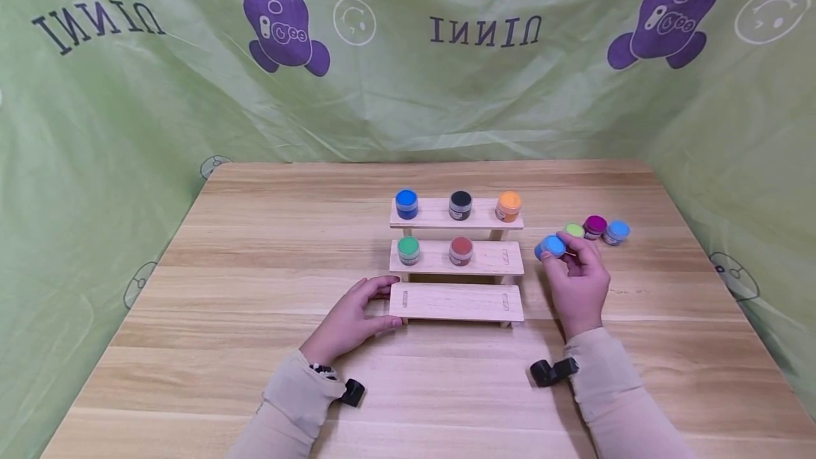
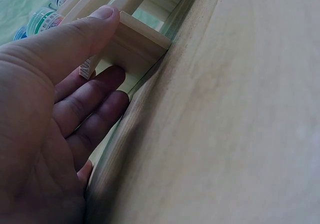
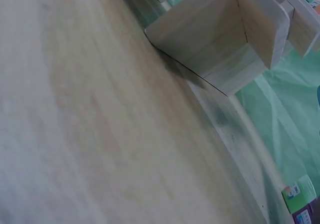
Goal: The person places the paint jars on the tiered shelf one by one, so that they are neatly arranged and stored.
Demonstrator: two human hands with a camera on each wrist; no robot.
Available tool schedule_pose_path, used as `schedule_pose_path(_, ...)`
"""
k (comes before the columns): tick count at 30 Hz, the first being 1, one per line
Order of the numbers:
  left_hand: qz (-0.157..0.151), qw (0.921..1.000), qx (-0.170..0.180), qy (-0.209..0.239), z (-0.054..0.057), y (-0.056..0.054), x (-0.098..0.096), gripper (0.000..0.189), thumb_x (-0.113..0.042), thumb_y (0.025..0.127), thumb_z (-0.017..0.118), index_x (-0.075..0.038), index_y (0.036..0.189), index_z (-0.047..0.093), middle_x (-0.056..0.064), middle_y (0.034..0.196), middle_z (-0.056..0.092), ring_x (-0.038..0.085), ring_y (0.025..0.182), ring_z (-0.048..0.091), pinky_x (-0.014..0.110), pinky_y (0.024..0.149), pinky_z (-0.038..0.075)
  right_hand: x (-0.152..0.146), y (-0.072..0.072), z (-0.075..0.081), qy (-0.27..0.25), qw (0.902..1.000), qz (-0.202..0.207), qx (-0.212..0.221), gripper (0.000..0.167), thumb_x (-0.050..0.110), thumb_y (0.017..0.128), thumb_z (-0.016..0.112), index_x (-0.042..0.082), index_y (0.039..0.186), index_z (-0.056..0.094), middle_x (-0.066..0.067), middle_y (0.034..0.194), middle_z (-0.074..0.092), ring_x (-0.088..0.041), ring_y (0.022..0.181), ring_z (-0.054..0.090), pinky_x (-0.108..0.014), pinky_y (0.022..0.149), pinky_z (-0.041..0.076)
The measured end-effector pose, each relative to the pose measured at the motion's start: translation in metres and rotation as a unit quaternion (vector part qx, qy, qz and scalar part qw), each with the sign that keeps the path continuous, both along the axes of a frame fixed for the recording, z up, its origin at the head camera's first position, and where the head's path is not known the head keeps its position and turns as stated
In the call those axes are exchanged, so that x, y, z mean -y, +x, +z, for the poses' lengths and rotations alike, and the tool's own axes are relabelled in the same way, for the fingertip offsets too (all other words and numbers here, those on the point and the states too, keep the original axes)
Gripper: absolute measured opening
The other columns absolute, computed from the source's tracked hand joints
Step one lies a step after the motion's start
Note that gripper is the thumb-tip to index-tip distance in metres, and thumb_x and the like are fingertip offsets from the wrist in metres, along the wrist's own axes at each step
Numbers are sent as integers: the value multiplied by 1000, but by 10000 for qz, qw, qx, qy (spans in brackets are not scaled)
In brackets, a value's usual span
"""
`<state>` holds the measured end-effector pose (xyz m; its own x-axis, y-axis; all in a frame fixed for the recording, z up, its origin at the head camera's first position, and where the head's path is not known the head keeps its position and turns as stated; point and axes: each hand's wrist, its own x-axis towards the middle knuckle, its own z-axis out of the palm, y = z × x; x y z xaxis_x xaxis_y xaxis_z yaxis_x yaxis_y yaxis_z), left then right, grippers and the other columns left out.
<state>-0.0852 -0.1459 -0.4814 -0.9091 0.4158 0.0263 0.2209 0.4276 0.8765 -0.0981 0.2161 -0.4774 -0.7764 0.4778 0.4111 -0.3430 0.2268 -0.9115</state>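
Note:
A three-step wooden display rack (image 1: pixel 456 301) stands on the table. My left hand (image 1: pixel 353 317) grips the left end of its lowest step, thumb at the front corner and fingers behind; the left wrist view shows the thumb (image 2: pixel 95 28) on the edge. To the right of the rack my right hand (image 1: pixel 579 285) pinches a light blue paint jar (image 1: pixel 550 247) between thumb and fingers. The right wrist view does not show this hand. Just beyond it are a lime green jar (image 1: pixel 574 230), partly hidden, a purple jar (image 1: pixel 596 226) and another light blue jar (image 1: pixel 616 232).
On the top step sit a dark blue jar (image 1: pixel 406 204), a black jar (image 1: pixel 460 205) and an orange jar (image 1: pixel 508 206). The middle step bears a green jar (image 1: pixel 409 250) and a reddish-brown jar (image 1: pixel 461 251). A green printed cloth (image 1: pixel 395 112) hangs behind the wooden table (image 1: pixel 287 232).

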Motion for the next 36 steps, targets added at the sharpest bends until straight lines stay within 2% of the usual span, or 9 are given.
schedule_pose_path(8,-13,10000,2,3,-1,0,0,67,-25,80,87,-17,140,57,3,123,62,21,116,61,47,104,44,7,3,6,-114,9990,386,-213,36,-17,82,66,-15,118,63,-2,113,58,-15,106,60,-20,95,50)
schedule_pose_path(13,-10,10000,17,12,0,0,-1,67,-26,80,87,-17,139,57,2,123,63,21,116,61,47,104,44,8,4,9,-70,9986,461,-257,36,-18,83,66,-13,118,64,0,111,59,-14,105,60,-19,94,50)
schedule_pose_path(20,7,10000,10,28,-1,0,-1,67,-26,80,87,-17,139,57,1,122,64,20,116,61,46,104,44,14,7,14,-95,9966,631,-525,37,-19,81,66,-15,117,64,-4,111,60,-15,105,61,-20,95,50)
schedule_pose_path(30,56,10000,55,35,-1,-1,0,66,-24,80,87,-17,139,58,1,122,62,20,116,61,47,105,43,21,9,14,-37,9936,951,-606,37,-21,79,66,-18,116,63,-6,111,60,-15,104,60,-20,96,50)
schedule_pose_path(36,48,10000,68,34,-1,-1,0,67,-24,80,87,-17,139,58,1,122,63,20,116,60,46,105,43,22,8,14,72,9937,981,-529,39,-21,78,68,-16,117,64,-5,110,61,-14,104,61,-20,95,50)
